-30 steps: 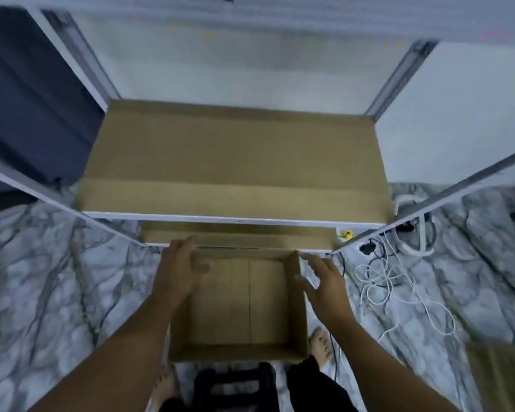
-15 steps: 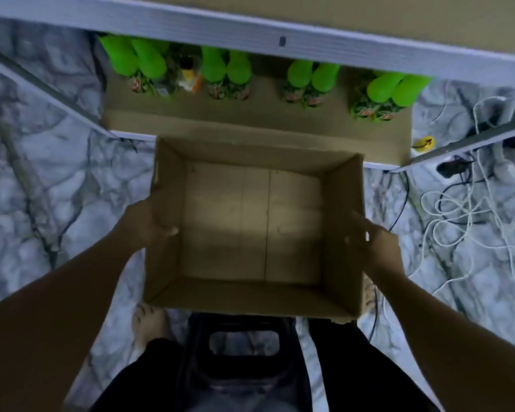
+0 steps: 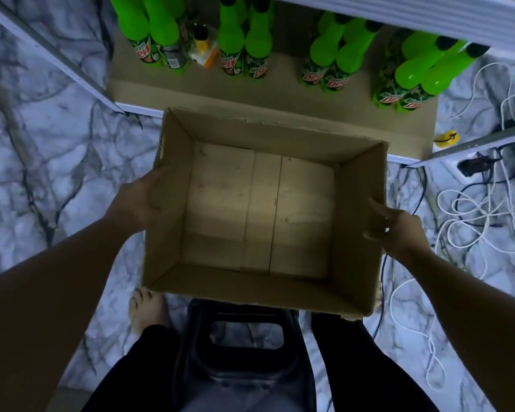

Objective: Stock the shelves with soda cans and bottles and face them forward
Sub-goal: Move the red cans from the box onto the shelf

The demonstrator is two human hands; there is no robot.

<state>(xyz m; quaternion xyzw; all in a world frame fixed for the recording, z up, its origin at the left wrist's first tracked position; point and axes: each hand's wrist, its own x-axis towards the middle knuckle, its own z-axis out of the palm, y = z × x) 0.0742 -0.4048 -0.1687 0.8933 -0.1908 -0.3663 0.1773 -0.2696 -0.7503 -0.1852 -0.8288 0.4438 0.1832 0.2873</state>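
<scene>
An empty open cardboard box (image 3: 262, 292) is held above the floor in front of me. My left hand (image 3: 143, 197) grips its left wall, thumb along the outside. My right hand (image 3: 399, 230) holds the right wall, fingers curled over the rim. Beyond the box, several green soda bottles (image 3: 256, 46) stand in pairs on the low cardboard-lined shelf (image 3: 268, 93), labels toward me. A small yellow-capped bottle (image 3: 202, 44) stands among the left ones.
White metal shelf rails (image 3: 60, 60) run along both sides and an upper shelf edge (image 3: 428, 16) crosses the top. Tangled white and black cables (image 3: 482, 215) lie on the marble floor at right. A black stool (image 3: 244, 352) sits between my legs.
The view tilted down from the bare upper shelf to the bottle shelf. Both hands took hold of the box's side walls, and the box came up and closer to me.
</scene>
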